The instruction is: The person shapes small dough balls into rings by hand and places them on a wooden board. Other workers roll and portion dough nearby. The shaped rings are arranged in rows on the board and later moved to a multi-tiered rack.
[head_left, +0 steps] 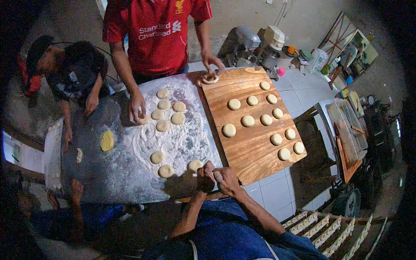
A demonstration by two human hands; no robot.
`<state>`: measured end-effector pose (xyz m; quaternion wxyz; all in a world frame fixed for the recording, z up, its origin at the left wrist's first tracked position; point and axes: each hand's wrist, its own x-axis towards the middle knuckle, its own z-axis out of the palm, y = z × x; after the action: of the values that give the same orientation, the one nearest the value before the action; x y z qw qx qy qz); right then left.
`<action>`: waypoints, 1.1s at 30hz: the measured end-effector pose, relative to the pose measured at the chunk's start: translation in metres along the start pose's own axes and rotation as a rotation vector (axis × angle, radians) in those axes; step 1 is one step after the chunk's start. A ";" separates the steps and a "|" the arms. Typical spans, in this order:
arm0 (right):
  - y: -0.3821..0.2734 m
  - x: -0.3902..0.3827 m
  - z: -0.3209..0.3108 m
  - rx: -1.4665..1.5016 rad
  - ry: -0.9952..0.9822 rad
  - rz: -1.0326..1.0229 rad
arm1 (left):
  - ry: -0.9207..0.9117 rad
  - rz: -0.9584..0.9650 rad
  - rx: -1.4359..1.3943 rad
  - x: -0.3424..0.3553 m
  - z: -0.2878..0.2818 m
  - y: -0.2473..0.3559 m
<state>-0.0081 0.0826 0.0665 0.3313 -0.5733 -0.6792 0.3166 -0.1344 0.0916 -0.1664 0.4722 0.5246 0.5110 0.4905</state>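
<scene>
My left hand (pixel 205 177) and my right hand (pixel 225 182) are closed close together at the near edge of the floured metal table (pixel 93 169); what they hold, if anything, is hidden. Just behind my left hand lies a pale dough disc (pixel 194 164), with two more (pixel 166 171) to its left. Several other discs (pixel 163 105) lie farther back in the flour. To the right, a wooden board (pixel 229 160) carries several round dough pieces (pixel 248 121). A flattened yellow lump (pixel 107 141) sits on the left part of the table.
A co-worker in red (pixel 151 47) touches a disc and holds a dough ring (pixel 210 79) opposite me. Other people (pixel 65 69) are at the left. Mixers (pixel 247 39) stand behind. At right are a side table (pixel 346 130) and, lower down, racks of dough rings (pixel 325 234).
</scene>
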 end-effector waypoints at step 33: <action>0.153 -0.100 -0.192 -0.519 0.418 0.216 | -0.342 0.217 0.618 0.003 0.127 0.211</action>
<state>0.2471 0.0152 0.0455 0.2709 -0.7593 -0.5901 0.0426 0.0071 0.0888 0.0346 0.3150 0.7681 0.4902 0.2656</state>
